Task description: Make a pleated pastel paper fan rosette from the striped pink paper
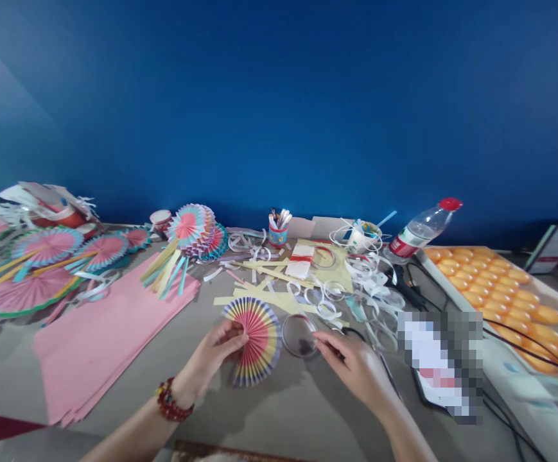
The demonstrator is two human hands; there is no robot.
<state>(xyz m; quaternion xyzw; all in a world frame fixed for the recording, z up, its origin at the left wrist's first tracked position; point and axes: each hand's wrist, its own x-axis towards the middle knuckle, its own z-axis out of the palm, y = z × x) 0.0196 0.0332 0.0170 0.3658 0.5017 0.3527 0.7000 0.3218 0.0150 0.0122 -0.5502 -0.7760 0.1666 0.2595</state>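
My left hand (225, 346), a beaded bracelet on its wrist, is closed on a pleated paper fan (259, 343). The fan is spread into a rounded shape, pink in the middle with yellow and purple bands outside. To its right, a ring that looks like a tape roll (284, 339) is tilted up, and my right hand (348, 359) pinches its right edge. Scissors (388, 372) lie partly behind my right hand. Yellow paper strips (264, 296) and curled white strips (329, 309) lie beyond both hands.
Pink paper sheets (110, 340) and finished-looking paper fans (189, 224) occupy the left. A pen cup (279, 234) stands at the back by the blue wall. On the right are a bottle (420, 231), a phone (433, 391), cables and a tray of orange domes (495, 282).
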